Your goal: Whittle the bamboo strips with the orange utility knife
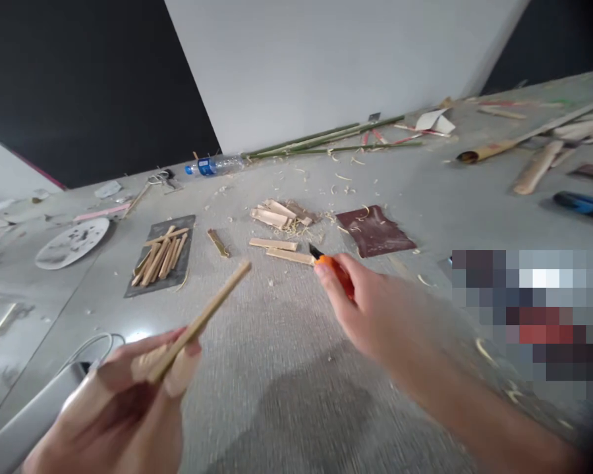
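In my left hand [128, 401], at the lower left, a thin bamboo strip [217, 304] is pinched between thumb and fingers, its free end pointing up and right. My right hand [360, 306] is wrapped round an orange utility knife [332, 271]. The dark blade tip points up and left, close to the right ends of two pale bamboo pieces [281, 250] on the floor. Whether the blade touches them I cannot tell. Behind these lies a pile of split bamboo pieces [277, 214] among curly shavings. A short greenish bamboo piece [218, 243] lies left of them.
A dark sandpaper sheet [153, 286] carries several bamboo sticks; a brown sheet [375, 232] lies at right. Further back are a plastic bottle [217, 164], long green stalks [326, 138] and scissors [162, 178]. A spotted white disc [74, 243] lies left. A blurred-out patch covers the right edge.
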Motion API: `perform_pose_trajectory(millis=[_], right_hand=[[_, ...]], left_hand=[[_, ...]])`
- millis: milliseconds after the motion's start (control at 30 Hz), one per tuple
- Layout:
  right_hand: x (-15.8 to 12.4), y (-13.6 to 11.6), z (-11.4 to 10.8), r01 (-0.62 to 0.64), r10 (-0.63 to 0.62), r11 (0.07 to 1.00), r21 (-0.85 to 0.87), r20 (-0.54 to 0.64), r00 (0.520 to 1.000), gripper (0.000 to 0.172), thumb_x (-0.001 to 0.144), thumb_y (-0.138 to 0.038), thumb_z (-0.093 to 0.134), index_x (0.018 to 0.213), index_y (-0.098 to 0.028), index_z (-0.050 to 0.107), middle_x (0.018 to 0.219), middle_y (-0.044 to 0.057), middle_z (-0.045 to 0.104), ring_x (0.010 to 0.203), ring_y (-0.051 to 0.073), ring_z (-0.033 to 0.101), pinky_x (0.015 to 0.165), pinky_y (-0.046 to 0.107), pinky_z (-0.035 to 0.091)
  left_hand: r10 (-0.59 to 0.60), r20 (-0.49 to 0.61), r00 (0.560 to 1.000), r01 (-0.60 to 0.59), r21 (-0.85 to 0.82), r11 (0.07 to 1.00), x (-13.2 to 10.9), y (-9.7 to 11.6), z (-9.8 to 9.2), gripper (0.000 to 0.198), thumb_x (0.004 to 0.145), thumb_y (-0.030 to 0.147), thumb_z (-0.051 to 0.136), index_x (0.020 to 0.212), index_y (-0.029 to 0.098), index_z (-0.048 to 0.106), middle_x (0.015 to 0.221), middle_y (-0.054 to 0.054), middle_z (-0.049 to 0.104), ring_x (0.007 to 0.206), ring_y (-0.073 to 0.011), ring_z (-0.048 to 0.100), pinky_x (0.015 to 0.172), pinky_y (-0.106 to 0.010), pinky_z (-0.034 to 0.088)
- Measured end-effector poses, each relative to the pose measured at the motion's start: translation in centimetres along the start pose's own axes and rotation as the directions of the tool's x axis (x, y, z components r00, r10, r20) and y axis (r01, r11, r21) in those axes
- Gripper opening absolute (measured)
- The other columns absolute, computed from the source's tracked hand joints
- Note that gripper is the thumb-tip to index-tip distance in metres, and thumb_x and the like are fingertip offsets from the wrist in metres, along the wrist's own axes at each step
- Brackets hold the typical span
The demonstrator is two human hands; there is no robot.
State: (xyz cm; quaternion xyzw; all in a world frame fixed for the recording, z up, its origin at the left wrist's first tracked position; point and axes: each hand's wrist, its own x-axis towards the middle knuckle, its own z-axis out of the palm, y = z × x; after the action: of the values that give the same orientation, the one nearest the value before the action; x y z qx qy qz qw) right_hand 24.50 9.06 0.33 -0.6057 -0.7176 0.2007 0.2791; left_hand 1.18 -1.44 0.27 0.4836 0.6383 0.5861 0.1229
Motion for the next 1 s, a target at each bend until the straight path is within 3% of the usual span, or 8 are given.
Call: perform_pose_trajectory(millis=[67,133,233,367,500,833,1000], right_hand=[[-0.1,-0.3,-0.2,0.059,-0.058,0.996,0.072,-0.016,0.998,0.039,0.109,-0.056,0.039,0.086,-0.027,0.052,0.056,-0.004,0.052,0.046,0.014,0.047,0.050,0.032,0.027],[-0.5,-0.6,0.1,0.095,-0.098,0.987,0.132,0.012,0.995,0.038,0.109,-0.055,0.039,0.087,-0.027,0.051,0.055,-0.005,0.050,0.045,0.014,0.047,0.050,0.032,0.028],[-1.1,-0.4,0.7,0.085,-0.103,0.981,0.177,0.096,0.990,0.036,0.109,-0.055,0.040,0.089,-0.027,0.050,0.057,-0.006,0.049,0.047,0.014,0.047,0.051,0.032,0.030],[-1.4,0.2,1.3,0.091,-0.127,0.975,0.201,0.176,0.976,0.037,0.109,-0.055,0.040,0.086,-0.027,0.047,0.059,-0.006,0.049,0.047,0.013,0.048,0.051,0.032,0.032],[-1.7,0.1,1.4,0.085,-0.137,0.972,0.218,0.237,0.962,0.040,0.109,-0.056,0.040,0.081,-0.027,0.043,0.057,-0.007,0.047,0.047,0.013,0.047,0.051,0.032,0.032],[-3.2,-1.1,1.8,0.099,-0.213,0.945,0.310,0.357,0.910,0.042,0.108,-0.057,0.042,0.080,-0.026,0.042,0.060,-0.007,0.050,0.049,0.012,0.046,0.051,0.031,0.031],[-3.7,-1.4,2.3,0.088,-0.218,0.940,0.330,0.383,0.897,0.040,0.107,-0.058,0.044,0.083,-0.026,0.043,0.063,-0.006,0.053,0.052,0.013,0.047,0.053,0.031,0.031]], left_hand=[[-0.056,-0.094,0.994,0.058,0.022,0.998,0.6,-0.3,0.4,0.012,0.085,0.028,0.085,0.092,0.028,0.076,0.097,0.002,0.079,0.076,-0.0154,0.070,0.066,-0.026,0.058],[-0.121,-0.083,0.989,0.123,0.024,0.992,1.1,-0.7,1.2,0.016,0.081,0.034,0.088,0.083,0.024,0.075,0.093,0.001,0.080,0.073,-0.0143,0.070,0.065,-0.023,0.058],[-0.159,0.041,0.986,0.160,-0.030,0.987,1.2,-1.2,2.0,0.018,0.082,0.034,0.087,0.078,0.022,0.073,0.094,-0.002,0.080,0.074,-0.0143,0.070,0.062,-0.021,0.057],[-0.221,0.222,0.950,0.252,-0.121,0.960,1.0,-1.7,2.4,0.017,0.082,0.029,0.085,0.076,0.021,0.072,0.093,-0.003,0.078,0.075,-0.0145,0.069,0.063,-0.021,0.058],[-0.266,0.280,0.923,0.322,-0.178,0.930,1.1,-2.1,2.5,0.020,0.079,0.024,0.087,0.070,0.021,0.069,0.090,-0.002,0.076,0.083,-0.0158,0.070,0.070,-0.021,0.059],[-0.236,0.260,0.936,0.273,-0.118,0.955,0.8,-1.5,2.6,0.018,0.078,0.022,0.088,0.070,0.021,0.072,0.086,-0.002,0.080,0.076,-0.0147,0.072,0.065,-0.019,0.059],[-0.136,0.252,0.958,0.179,-0.156,0.972,0.7,-1.2,3.1,0.016,0.077,0.012,0.084,0.069,0.022,0.074,0.083,-0.001,0.082,0.078,-0.0157,0.079,0.068,-0.016,0.063]])
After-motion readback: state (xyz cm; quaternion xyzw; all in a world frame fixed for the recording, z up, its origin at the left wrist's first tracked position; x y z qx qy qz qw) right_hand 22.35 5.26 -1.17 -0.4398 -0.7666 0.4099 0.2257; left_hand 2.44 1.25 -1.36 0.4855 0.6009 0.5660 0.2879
